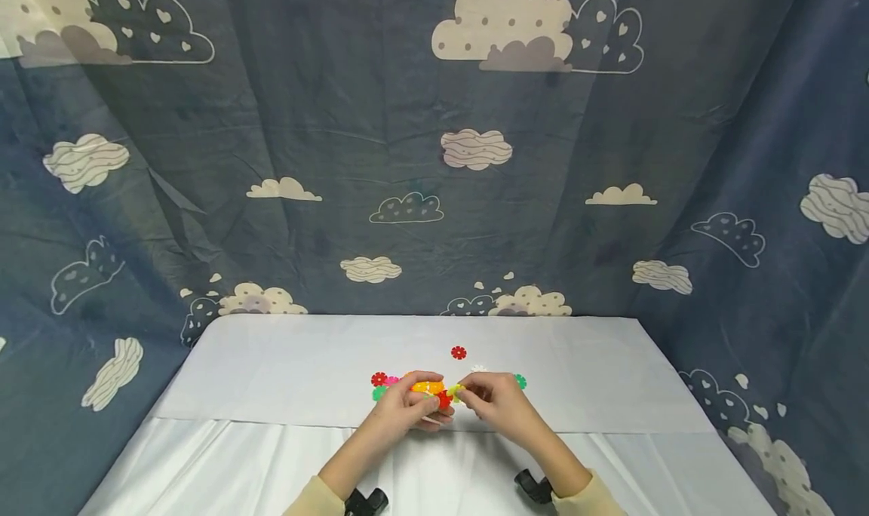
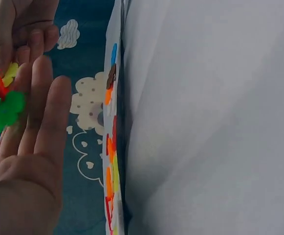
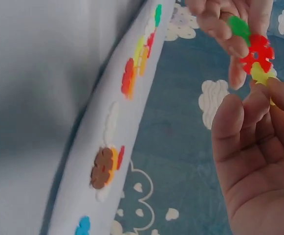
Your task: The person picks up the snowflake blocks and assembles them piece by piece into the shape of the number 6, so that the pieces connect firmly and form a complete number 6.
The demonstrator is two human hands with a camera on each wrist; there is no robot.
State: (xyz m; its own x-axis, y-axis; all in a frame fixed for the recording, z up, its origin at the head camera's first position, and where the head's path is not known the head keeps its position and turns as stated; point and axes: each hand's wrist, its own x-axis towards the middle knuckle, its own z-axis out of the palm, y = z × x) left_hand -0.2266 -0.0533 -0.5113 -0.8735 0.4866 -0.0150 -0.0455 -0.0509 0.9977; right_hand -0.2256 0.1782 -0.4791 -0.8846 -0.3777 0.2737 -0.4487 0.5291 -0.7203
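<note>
Flower-shaped plastic discs are joined in a short chain between the two hands. My left hand (image 1: 413, 406) pinches the green flower disc (image 2: 9, 110) at one end between thumb and fingers; its other fingers extend, palm up. The red flower disc (image 3: 257, 53) sits in the middle, slotted against the green one. At the other end, my right hand (image 1: 501, 400) pinches a yellow flower disc (image 3: 260, 73) between thumb and index finger, right at the red disc's edge. Orange discs (image 1: 428, 387) show behind the left hand's fingers in the head view.
On the white-covered table (image 1: 285, 365) beyond the hands lie loose discs: a red one (image 1: 459, 352), a green one (image 1: 520, 381), a pink one (image 1: 391, 381). A brown disc (image 3: 101, 168) and a blue disc (image 3: 83, 225) lie near the edge. A cloud-print curtain (image 1: 326, 124) stands behind.
</note>
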